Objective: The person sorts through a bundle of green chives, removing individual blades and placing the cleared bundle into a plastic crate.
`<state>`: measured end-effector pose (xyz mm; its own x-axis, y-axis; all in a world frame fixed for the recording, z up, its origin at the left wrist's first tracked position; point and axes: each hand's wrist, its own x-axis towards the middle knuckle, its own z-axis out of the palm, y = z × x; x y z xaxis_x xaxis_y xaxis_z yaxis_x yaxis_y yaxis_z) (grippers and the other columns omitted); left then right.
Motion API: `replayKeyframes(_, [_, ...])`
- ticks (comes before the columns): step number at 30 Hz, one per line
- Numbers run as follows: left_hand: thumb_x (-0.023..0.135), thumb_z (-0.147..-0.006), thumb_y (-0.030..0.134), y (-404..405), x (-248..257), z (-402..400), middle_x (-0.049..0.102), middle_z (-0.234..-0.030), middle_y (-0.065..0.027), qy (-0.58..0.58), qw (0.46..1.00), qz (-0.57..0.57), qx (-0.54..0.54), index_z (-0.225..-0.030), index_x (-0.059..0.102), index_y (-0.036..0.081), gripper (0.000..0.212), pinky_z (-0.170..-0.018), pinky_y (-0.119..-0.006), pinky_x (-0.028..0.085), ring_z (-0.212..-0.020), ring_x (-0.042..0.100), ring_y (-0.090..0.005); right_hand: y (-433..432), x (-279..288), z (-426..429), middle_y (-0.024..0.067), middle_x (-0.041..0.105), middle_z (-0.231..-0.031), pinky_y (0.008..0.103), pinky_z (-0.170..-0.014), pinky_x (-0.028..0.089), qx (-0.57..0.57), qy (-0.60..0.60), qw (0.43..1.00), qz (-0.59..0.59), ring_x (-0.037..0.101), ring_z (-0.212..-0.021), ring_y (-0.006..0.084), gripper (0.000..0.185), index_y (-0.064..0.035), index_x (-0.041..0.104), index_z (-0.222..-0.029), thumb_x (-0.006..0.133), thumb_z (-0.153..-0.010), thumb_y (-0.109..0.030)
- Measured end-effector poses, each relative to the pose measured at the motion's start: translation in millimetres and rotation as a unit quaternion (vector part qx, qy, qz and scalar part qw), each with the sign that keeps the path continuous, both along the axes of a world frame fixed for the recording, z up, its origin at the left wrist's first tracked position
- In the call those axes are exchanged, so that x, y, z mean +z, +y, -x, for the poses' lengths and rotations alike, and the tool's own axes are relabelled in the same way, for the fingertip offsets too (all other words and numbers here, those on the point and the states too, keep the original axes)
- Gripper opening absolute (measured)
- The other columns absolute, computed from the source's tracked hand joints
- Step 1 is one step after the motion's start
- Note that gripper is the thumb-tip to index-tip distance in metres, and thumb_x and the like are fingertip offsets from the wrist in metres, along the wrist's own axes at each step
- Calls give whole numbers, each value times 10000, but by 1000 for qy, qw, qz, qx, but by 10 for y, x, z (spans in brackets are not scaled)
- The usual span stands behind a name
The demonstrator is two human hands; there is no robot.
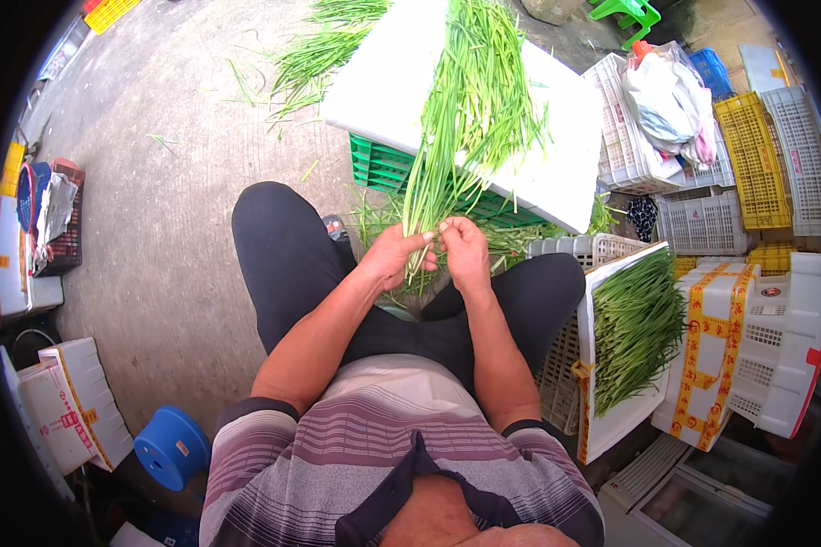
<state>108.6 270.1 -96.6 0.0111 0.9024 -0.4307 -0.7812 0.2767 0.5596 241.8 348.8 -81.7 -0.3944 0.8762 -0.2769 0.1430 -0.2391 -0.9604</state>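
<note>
My left hand (402,251) grips a bundle of long green chives (429,178) near its stem ends, with the thumb across the stalks. The bundle slants down from a larger pile of chives (487,89) lying on a white foam board (561,130). Close beside the left fingers, my right hand (466,249) is curled, its thumb and index finger pinched at the bundle's right edge; what lies between those fingertips is mostly hidden. Under the board stands a green plastic crate (382,164). Loose stalks and trimmings (513,241) lie on the ground between my legs.
At my right, neatly laid chives (636,328) rest on a foam lid (592,437) over a crate. Stacked crates (752,161) and a taped foam box (711,342) stand beyond. More chives (321,58) lie left of the board. A blue stool (171,448) is at lower left.
</note>
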Motion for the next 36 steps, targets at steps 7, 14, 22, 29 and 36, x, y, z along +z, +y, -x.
replayKeyframes(7, [621,-979,147,3,8,19,612,-836,-46,-27,999,27,27,-1063,606,36,141,-608,-315,546,-682,605,-149,-120,124,-23,0,579,-738,245,-664,453,-1,34,998,-50,530,-670,67,107,-18,576,-905,555,-978,-94])
replayKeyframes(14, [629,-972,145,34,0,-2,596,-815,-33,4,999,14,36,-1043,621,48,120,-552,-285,455,-646,535,-129,-438,219,-66,131,611,-771,541,-1075,432,87,-40,927,-362,650,-757,341,90,-25,516,-828,598,-851,3])
replayKeyframes(22, [622,-977,157,2,-59,16,604,-840,-33,-20,999,12,32,-1025,599,77,97,-544,-284,440,-652,530,-122,-934,750,-490,115,599,-764,507,-1042,470,158,-27,929,-334,628,-730,320,99,-15,547,-840,626,-823,43])
replayKeyframes(29, [556,-1024,269,9,37,13,630,-872,-57,-17,998,38,42,-1113,544,97,194,-517,-280,437,-636,533,-129,-903,978,-1017,71,613,-790,487,-1080,425,192,-55,959,-201,610,-752,182,89,-6,547,-810,581,-832,73])
replayKeyframes(36, [488,-1052,304,15,70,38,627,-871,-78,12,997,58,45,-1158,514,97,235,-485,-272,409,-598,510,-137,-922,1517,-1236,116,636,-811,568,-1131,341,158,97,973,-135,631,-791,209,104,-14,539,-767,588,-782,77])
